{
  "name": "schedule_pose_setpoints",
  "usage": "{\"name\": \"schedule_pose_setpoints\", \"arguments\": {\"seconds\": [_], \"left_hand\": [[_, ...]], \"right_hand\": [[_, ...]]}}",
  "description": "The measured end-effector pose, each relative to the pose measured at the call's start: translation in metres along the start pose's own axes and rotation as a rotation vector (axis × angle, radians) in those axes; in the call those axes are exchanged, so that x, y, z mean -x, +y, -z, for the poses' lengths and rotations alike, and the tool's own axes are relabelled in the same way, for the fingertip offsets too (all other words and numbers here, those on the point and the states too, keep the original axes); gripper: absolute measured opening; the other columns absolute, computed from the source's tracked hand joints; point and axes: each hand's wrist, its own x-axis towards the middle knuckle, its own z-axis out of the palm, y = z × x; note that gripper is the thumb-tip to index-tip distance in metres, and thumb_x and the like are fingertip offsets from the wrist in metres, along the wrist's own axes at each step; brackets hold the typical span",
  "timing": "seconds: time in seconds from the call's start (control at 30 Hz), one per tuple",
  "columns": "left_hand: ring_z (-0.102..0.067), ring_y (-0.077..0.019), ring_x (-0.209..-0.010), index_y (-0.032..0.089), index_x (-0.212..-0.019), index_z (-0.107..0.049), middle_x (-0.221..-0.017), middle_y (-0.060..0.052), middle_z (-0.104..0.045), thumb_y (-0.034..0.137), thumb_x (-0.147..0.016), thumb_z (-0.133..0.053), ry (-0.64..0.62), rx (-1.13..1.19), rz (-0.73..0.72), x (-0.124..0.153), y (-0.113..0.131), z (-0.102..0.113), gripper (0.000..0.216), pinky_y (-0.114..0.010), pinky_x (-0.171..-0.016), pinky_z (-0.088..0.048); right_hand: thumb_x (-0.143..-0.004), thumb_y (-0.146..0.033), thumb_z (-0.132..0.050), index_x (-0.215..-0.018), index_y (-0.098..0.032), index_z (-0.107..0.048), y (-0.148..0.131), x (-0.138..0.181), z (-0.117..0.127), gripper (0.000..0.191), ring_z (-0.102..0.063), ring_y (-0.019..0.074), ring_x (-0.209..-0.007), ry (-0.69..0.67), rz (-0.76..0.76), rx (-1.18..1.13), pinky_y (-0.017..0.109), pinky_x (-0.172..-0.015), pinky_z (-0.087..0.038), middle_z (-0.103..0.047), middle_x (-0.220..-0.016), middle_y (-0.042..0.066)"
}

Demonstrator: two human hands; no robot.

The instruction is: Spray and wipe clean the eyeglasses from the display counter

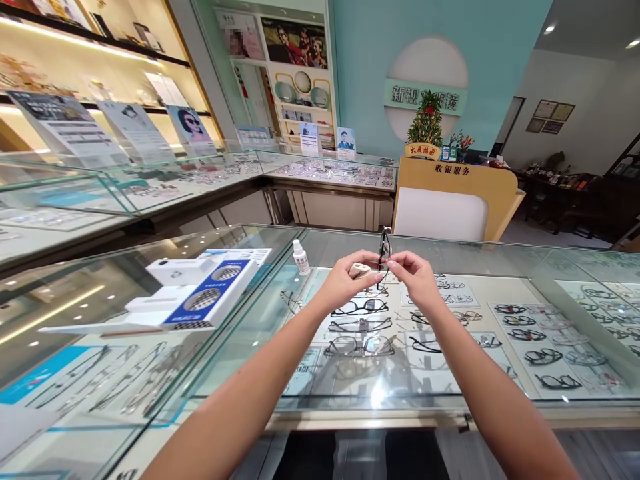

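A pair of dark-framed eyeglasses (384, 241) is held up edge-on above the glass counter, between my two hands. My left hand (345, 279) is closed, its fingers gripping the glasses from the left. A small beige object (360, 269), perhaps a folded cloth, is also tucked in that hand; its kind is unclear. From the right, my right hand (414, 272) pinches the same glasses between thumb and fingers. Part of the frame is hidden behind the fingertips. A small white bottle (301, 258) stands upright on the counter, left of my left hand.
Beneath my arms, the glass display counter (350, 393) holds rows of eyeglasses (359, 345). White and blue boxes (213, 293) lie on the counter at left. Beyond stand more glass cases (330, 167) and a yellow cashier desk (455, 183) with a potted plant (427, 119).
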Motion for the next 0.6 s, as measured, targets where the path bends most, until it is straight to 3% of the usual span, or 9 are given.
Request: {"name": "schedule_pose_setpoints", "arguments": {"seconds": [0.2,0.4,0.6], "left_hand": [[-0.065,-0.0137,-0.068,0.018,-0.114,-0.076,-0.107,-0.01,-0.081,0.047,-0.079,-0.083,-0.038,-0.018,0.037,-0.0008,0.0022,0.0015,0.046,-0.025,-0.058,-0.054],[-0.074,-0.0216,-0.089,0.018,-0.112,-0.076,-0.111,-0.011,-0.081,0.047,-0.074,-0.086,0.017,-0.01,0.005,-0.0015,-0.0035,-0.0029,0.05,-0.027,-0.068,-0.06],[-0.071,-0.0185,-0.082,0.018,-0.112,-0.078,-0.112,-0.012,-0.08,0.052,-0.077,-0.085,0.029,-0.003,0.005,-0.0015,-0.0075,-0.0033,0.05,-0.025,-0.062,-0.056]], "right_hand": [[-0.075,-0.062,-0.083,-0.081,-0.022,-0.068,-0.0007,-0.0003,0.001,0.043,-0.045,0.0141,-0.067,0.034,0.004,0.033,0.031,-0.066,-0.04,-0.06,-0.07,-0.002],[-0.075,-0.064,-0.083,-0.081,-0.022,-0.067,0.0015,-0.0005,-0.0001,0.045,-0.046,0.0136,-0.065,0.008,0.0,0.028,0.03,-0.064,-0.04,-0.059,-0.068,-0.003],[-0.076,-0.066,-0.082,-0.08,-0.022,-0.065,0.0032,-0.0015,-0.0005,0.047,-0.046,0.0132,-0.065,0.002,0.012,0.041,0.03,-0.064,-0.041,-0.058,-0.069,-0.003]]}}
